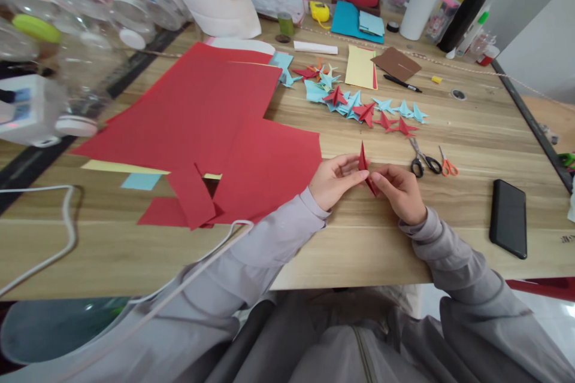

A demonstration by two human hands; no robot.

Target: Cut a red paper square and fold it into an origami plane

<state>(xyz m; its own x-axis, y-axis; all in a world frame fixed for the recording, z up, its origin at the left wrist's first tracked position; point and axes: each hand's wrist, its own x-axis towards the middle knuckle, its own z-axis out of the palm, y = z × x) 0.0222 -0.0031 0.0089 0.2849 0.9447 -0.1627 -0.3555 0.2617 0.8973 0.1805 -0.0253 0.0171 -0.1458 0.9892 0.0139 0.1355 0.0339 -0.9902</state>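
Note:
Between my two hands is a small folded piece of red paper [363,158], narrow and pointed at its upper end. My left hand [336,179] pinches it from the left, thumb laid across its middle. From the right, the thumb and fingers of my right hand [401,190] grip its lower part. Fingers cover some of the folds. Large red paper sheets [188,108] lie left of my hands, with cut red strips [191,196] near them. Beyond my hands are several folded paper figures in red [365,112] and light blue [350,105].
Black-handled scissors [422,158] and small orange scissors [447,163] lie right of my hands, with a black phone [508,218] farther right. A white cable [224,242] crosses the table's front left. Plastic bottles [85,66] crowd the left side. A yellow tape measure [319,11] sits at the back.

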